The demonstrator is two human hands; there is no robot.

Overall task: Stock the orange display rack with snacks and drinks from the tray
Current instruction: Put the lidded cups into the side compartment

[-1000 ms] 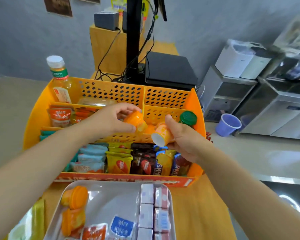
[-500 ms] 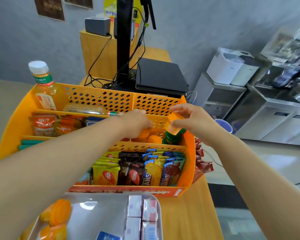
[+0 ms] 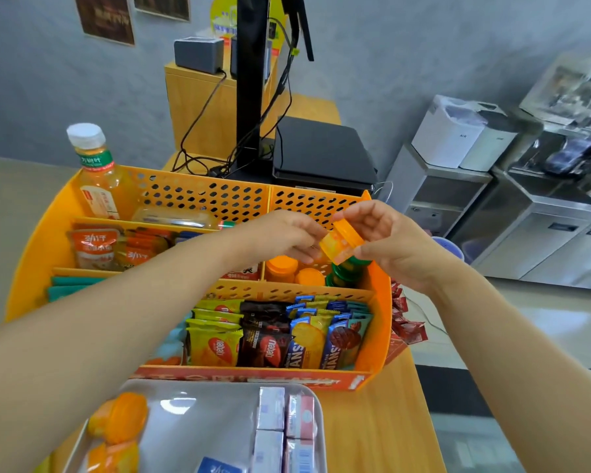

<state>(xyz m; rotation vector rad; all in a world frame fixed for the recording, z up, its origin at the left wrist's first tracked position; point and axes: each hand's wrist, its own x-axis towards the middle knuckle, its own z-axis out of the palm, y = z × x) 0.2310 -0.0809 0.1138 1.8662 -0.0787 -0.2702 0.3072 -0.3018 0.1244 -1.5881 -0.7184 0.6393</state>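
Orange rack (image 3: 377, 322) below, right hand (image 3: 394, 240) pinching orange-lidded cup (image 3: 342, 242), left fingers (image 3: 307, 238) seemingly touching it

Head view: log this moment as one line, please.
stage: stocking rack | right hand: grips orange-lidded cup over middle-right compartment | left hand: touching same cup | tray: cups, cartons remain

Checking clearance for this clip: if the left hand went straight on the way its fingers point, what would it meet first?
The orange-lidded cup held in the right hand. The left hand points right toward it, and its fingertips look to be already at the cup, though depth is unclear.
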